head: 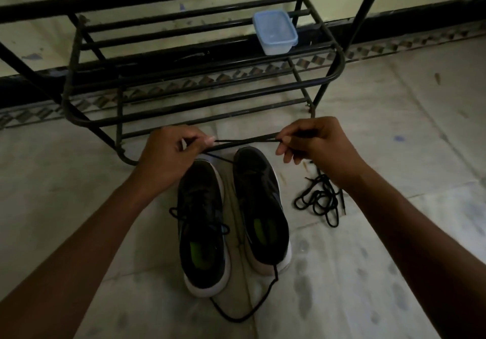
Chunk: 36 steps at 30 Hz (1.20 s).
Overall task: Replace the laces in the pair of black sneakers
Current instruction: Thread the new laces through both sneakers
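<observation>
Pale, scuffed floor tiles [368, 259] run up to a wall, where a black metal shoe rack [334, 75] stands. Just in front sit two black sneakers side by side, toes toward the rack: the left sneaker [202, 196] is laced, the right sneaker [259, 189] seemingly bare (hard to tell in this light). Above their toes the left hand [168, 152] and right hand [318, 144] each pinch a black lace [247, 141], stretched taut between them. A lidded plastic container [274, 32] rests on the rack, and a tangle of laces [319, 199] lies on the floor right of the shoes.

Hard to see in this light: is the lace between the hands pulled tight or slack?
Tight: the lace runs straight between the left hand and right hand, each pinching it.
</observation>
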{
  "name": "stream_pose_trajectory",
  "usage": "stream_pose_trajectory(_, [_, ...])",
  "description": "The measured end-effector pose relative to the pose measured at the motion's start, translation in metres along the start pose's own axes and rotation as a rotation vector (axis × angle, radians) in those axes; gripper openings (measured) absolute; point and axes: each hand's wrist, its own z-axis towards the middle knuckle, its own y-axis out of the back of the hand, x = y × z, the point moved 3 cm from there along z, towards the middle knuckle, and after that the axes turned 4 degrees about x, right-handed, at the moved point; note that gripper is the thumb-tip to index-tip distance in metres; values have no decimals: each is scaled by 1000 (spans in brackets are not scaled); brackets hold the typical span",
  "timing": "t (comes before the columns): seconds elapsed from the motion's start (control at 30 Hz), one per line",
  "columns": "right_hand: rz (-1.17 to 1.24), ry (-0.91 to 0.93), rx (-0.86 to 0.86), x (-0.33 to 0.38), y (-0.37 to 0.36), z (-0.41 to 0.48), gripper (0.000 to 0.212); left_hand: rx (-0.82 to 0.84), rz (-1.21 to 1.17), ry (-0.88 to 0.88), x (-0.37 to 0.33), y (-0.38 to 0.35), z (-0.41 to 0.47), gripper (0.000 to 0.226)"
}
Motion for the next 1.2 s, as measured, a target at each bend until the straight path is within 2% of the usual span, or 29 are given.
stream_pose_trajectory(0.1, [-117, -33, 24, -23, -8, 6, 11, 16, 83, 116, 17, -6, 1, 22])
stream_pose_trajectory(0.23, [-294, -28, -64, -43, -13, 14, 11, 133, 346, 332, 33, -22, -8, 24])
stream_pose_trajectory(0.3, [-286, 12, -37, -45, -19, 14, 13, 157, 388, 298, 27, -27, -11, 15])
stream_pose_trajectory(0.33, [-279, 45, -9, -43, -23, 14, 13, 167, 344, 244, 20, -30, -11, 25])
stream_pose_trajectory(0.4, [-278, 139, 29, -36, -30, 16, 14, 262, 12, 191, 5, -41, -13, 65])
stream_pose_trajectory(0.47, [-289, 223, 29, -29, -34, 18, 14, 343, -294, 203, -6, -55, -14, 81])
stream_pose_trajectory(0.53, [-295, 232, -2, -26, -35, 19, 12, 285, -393, 195, -9, -65, -10, 63])
stream_pose_trajectory(0.63, [-333, 208, -32, -29, -32, 21, 13, 84, -396, 128, -7, -62, -3, 13])
stream_pose_trajectory(0.67, [-337, 190, -37, -32, -31, 20, 13, 48, -374, 113, -5, -59, -2, 8])
stream_pose_trajectory(0.83, [-253, -2, -63, -59, -33, 8, 6, 121, -115, 72, 9, -54, -5, 8])
stream_pose_trajectory(0.93, [-218, -75, -141, -72, -36, -1, 4, 177, -34, 101, 16, -55, -10, 13])
stream_pose_trajectory(1.03, [-165, -111, -179, -79, -38, -5, 8, 221, 19, 134, 19, -57, -9, 13])
stream_pose_trajectory(1.2, [-120, -115, -183, -83, -38, -5, 9, 174, 160, 106, 17, -61, -8, 13])
